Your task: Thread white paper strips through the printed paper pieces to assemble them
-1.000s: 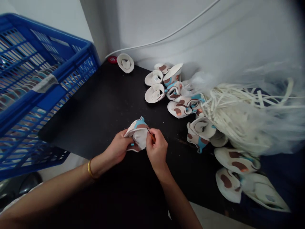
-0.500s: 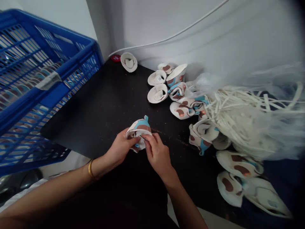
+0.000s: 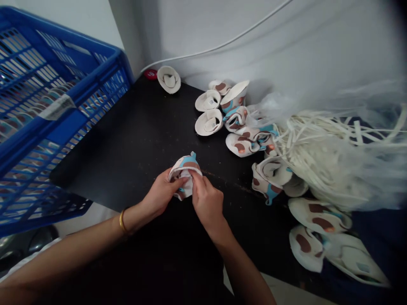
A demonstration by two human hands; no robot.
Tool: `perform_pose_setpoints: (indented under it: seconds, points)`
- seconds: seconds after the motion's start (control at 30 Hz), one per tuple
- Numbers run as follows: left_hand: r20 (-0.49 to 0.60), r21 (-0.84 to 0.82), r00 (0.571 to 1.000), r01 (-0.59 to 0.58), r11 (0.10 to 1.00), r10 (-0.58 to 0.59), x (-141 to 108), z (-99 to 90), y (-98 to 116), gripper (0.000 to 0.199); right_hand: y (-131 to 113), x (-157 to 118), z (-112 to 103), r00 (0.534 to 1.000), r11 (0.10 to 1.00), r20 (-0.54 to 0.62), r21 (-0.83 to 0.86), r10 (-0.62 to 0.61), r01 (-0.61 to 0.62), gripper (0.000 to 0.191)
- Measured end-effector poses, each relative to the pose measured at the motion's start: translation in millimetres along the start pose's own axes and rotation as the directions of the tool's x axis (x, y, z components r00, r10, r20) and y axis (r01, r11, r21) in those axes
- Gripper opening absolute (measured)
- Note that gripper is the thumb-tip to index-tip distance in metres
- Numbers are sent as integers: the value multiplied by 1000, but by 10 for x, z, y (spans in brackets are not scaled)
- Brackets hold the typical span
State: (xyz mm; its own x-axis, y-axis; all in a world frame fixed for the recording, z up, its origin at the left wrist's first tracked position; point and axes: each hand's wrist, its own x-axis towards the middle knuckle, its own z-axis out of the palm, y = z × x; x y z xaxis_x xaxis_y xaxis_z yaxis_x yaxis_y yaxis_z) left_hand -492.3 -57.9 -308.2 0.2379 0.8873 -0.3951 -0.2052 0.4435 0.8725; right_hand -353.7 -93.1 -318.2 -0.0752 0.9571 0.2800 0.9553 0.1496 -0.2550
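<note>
i have the left hand (image 3: pixel 159 193) pinching a small shoe (image 3: pixel 188 162), thumb inside its opening; the right hand (image 3: pixel 208 201) has bent fingers at the rim, and i cannot tell what they grip; the shoe is over the black table (image 3: pixel 133 140); other shoes (image 3: pixel 208 123) lie right, near white strips (image 3: pixel 305 135); a blue crate (image 3: pixel 65 127) stands left

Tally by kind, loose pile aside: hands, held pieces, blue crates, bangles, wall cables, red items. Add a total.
Hands: 2 (left hand, right hand)
Held piece: 1
Blue crate: 1
Bangle: 1
Wall cable: 1
Red item: 1
Total: 7
</note>
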Motion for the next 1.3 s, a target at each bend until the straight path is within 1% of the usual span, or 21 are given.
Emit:
perform_pose_setpoints:
  seconds: [0.1, 0.17, 0.23, 0.37, 0.53, 0.7, 0.77, 0.8, 0.87, 0.93, 0.97, 1.0, 1.07, 1.1, 1.13, 1.17, 1.23, 1.3]
  points:
    - [-34, 8, 999, -23, 1000, 23, 54, 13, -51, 33, 1, 95, -48, 998, 996, 47, 82, 31, -35, 37]
    - [-51, 19, 998, -42, 999, 43, 97, 20, -83, 30, 3, 158, -60, 996, 995, 88, 92, 32, -40, 36]
    - [-84, 35, 994, -71, 997, 74, 139, 21, -109, 26, 0, 203, -53, 995, 996, 98, 78, 29, -37, 35]
    - [-150, 60, 982, -108, 992, 116, 186, 12, -130, 17, -16, 224, -19, 998, 997, 55, 79, 18, -22, 35]
    - [-147, 16, 984, -98, 995, 100, 179, 8, -120, 17, -45, 165, -26, 999, 980, -36, 198, -3, 10, 36]
    - [-197, 15, 976, -89, 996, 90, 194, 40, -123, 12, -88, 93, -2, 995, 977, -90, 207, -39, 57, 37]
    - [-198, -1, 977, -87, 996, 85, 190, 42, -101, 12, -68, 89, 23, 997, 983, -69, 172, -47, 58, 37]
    - [-179, -20, 982, -73, 997, 68, 183, 35, -81, 12, -39, 94, 31, 998, 990, -39, 133, -47, 52, 38]
    - [-112, -87, 994, -11, 996, 1, 166, 5, -25, 13, 58, 109, 22, 997, 998, 57, 39, -60, 58, 39]
    - [-65, -158, 996, 54, 986, -65, 160, -43, 34, 16, 180, 101, -35, 983, 994, 151, 8, -105, 105, 40]
    - [-69, -188, 994, 69, 980, -83, 167, -67, 59, 18, 235, 77, -80, 977, 991, 165, 35, -135, 131, 39]
    - [-90, -210, 992, 70, 975, -90, 179, -88, 78, 20, 278, 39, -133, 976, 985, 145, 81, -160, 150, 38]
    - [-140, -233, 985, 65, 970, -99, 213, -113, 100, 25, 310, -72, -239, 983, 967, 5, 181, -183, 179, 32]
    - [-156, -250, 981, 70, 966, -111, 230, -112, 103, 27, 298, -133, -282, 977, 953, -72, 216, -201, 212, 29]
    - [-160, -267, 979, 78, 961, -124, 240, -101, 102, 28, 271, -189, -310, 962, 937, -126, 227, -241, 265, 28]
    - [-153, -284, 978, 91, 954, -139, 243, -82, 99, 30, 235, -229, -322, 942, 919, -147, 218, -303, 330, 28]
    - [-130, -311, 978, 116, 943, -163, 217, -24, 86, 29, 166, -248, -296, 903, 887, -99, 166, -419, 430, 33]
    - [-87, -319, 983, 124, 940, -160, 157, 34, 74, 26, 139, -182, -232, 899, 892, -29, 114, -437, 437, 37]
